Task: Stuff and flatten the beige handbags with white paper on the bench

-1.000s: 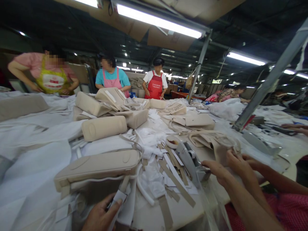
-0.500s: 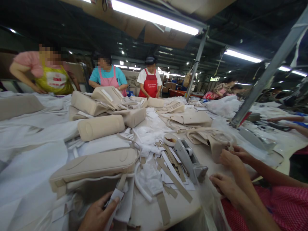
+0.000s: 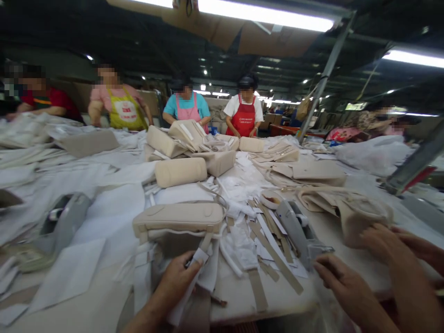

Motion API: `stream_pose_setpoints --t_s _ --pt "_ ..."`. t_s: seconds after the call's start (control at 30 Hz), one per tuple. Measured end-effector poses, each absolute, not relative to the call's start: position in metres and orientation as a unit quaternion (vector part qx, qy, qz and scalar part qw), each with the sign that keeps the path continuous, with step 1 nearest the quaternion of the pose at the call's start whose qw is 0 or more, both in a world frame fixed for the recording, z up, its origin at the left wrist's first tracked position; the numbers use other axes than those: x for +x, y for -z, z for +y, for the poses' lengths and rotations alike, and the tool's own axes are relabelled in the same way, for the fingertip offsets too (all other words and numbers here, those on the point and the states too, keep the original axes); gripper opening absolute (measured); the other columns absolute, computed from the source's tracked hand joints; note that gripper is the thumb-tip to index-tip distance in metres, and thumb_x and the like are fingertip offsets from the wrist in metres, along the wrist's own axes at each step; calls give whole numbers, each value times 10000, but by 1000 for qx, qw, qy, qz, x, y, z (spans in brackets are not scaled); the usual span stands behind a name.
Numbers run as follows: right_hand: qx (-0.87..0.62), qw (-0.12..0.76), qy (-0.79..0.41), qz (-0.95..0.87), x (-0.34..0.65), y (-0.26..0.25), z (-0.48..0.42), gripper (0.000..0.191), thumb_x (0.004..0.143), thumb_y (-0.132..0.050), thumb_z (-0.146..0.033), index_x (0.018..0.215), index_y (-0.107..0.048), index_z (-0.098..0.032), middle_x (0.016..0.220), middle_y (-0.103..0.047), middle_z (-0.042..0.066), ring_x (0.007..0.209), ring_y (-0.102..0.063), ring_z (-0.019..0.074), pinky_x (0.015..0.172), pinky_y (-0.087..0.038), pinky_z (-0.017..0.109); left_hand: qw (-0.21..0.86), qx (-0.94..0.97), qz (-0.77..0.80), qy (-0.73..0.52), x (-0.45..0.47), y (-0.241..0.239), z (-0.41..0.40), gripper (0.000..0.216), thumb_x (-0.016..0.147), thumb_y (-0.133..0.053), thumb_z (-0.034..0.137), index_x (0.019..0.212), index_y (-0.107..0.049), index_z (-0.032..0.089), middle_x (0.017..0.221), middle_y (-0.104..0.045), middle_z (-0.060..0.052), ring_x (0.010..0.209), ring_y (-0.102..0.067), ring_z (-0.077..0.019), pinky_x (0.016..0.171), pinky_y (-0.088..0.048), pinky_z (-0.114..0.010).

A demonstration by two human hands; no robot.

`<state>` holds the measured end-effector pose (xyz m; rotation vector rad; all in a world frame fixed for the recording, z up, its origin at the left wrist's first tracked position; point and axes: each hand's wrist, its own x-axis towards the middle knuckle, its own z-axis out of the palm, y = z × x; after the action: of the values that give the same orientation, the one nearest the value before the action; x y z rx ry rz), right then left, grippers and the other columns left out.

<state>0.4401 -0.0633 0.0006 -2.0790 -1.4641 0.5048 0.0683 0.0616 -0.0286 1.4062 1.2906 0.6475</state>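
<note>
A beige handbag lies on the table in front of me, its side turned up and white lining sheets around it. My left hand pinches its strap, where a white paper wrap covers the end. The thumb lies on top of the wrap. My right hand is closed, thumb against curled fingers, just in front of a grey tape dispenser. Whether it pinches a piece of tape I cannot make out. Beige and white strips lie between the bag and the dispenser.
At right, a co-worker's hands work on another beige bag. More bags are piled farther back. A second tape dispenser stands at left. A tape roll and a metal post are also there. Several people stand across the table.
My view has turned left, so everything sits farther right and the second dispenser and another person appear. My left hand keeps its hold on the strap; my right stays by the dispenser.
</note>
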Motion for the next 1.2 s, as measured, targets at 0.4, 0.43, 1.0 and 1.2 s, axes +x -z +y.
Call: stream_pose_setpoints --t_s 0.4,0.43,1.0,1.2 --pt "-491 296 -451 -684 242 -18 35 177 832 -461 -340 735 -511 -202 593 -454 -55 560 -465 104 552 -379 220 496 632 493 -334 63 31 53 313 779 -507 358 930 -665 134 803 -663 -37 715 -571 -171 634 -444 -241" --pt "-491 303 -463 -673 240 -13 38 176 823 -469 -341 725 -509 -201 587 -450 -56 550 -463 104 547 -383 221 488 637 490 -340 63 31 53 306 778 -509 350 922 -668 131 829 -671 -41 755 -578 -182 663 -443 -247" --pt "-640 255 -323 -649 216 22 54 186 777 -452 -334 634 -487 -219 535 -539 -22 522 -531 149 531 -360 262 470 657 488 -331 64 34 52 331 776 -529 391 948 -653 137 869 -673 -35 805 -580 -193 686 -422 -244" --pt "-626 267 -331 -654 221 34 56 223 797 -442 -387 667 -504 -217 584 -575 -9 536 -545 155 551 -383 279 482 630 531 -298 66 32 59 477 794 -446 544 869 -668 128 830 -664 -45 813 -570 -208 688 -410 -263"
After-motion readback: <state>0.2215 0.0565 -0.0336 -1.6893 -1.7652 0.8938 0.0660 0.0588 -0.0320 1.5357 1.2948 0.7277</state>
